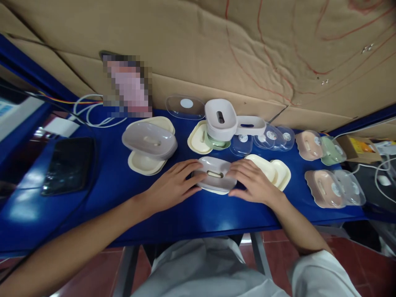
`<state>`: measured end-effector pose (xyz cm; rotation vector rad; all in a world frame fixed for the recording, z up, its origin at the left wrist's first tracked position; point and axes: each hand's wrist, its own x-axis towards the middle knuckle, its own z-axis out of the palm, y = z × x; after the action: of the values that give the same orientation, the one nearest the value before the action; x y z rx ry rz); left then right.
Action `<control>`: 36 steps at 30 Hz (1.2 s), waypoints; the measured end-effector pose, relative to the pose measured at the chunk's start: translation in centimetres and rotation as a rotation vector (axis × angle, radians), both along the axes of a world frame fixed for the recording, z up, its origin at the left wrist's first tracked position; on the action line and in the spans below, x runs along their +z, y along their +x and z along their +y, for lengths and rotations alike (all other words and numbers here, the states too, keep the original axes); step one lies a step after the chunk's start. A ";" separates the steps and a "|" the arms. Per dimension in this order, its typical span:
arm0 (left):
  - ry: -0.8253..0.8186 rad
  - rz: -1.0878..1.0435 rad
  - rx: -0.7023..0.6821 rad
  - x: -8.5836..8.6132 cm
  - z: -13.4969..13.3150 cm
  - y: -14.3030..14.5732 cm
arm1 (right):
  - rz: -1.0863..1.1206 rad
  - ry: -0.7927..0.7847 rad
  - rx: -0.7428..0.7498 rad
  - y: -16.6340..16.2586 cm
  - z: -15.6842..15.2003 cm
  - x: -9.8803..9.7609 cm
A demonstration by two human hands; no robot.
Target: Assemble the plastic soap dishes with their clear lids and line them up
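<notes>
Grey dish (213, 166) over cream piece (214, 174), ends held by our left hand (181, 178) and right hand (251, 178); clear lids (268, 137), two o'clock, unfitted.

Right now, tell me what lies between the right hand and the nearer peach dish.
In the head view, overlapping cream dishes lie next to the right hand, then bare blue table.

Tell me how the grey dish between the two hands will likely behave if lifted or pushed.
The grey dish looks like thin moulded plastic, so it's probably stiff and light for its size. Its glossy surface may feel slippery. Being wide and low, it seems unlikely to roll or tip.
</notes>
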<state>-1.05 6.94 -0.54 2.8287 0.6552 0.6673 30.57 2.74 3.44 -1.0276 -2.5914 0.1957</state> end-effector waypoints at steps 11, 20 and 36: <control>0.049 0.017 -0.003 0.2 0.0 0.0 | -0.141 0.024 -0.016 -0.7 -0.7 -0.6; -0.023 -0.035 -0.022 0.4 -0.5 0.5 | -0.076 0.102 -0.883 11.3 5.7 -1.8; -0.242 -0.092 0.062 0.3 -1.0 0.3 | 0.198 0.131 -0.428 3.7 -1.0 2.7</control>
<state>-0.71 5.92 -0.22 2.5502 0.7549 0.6742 34.29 1.76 6.12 -1.4027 -2.1206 0.0176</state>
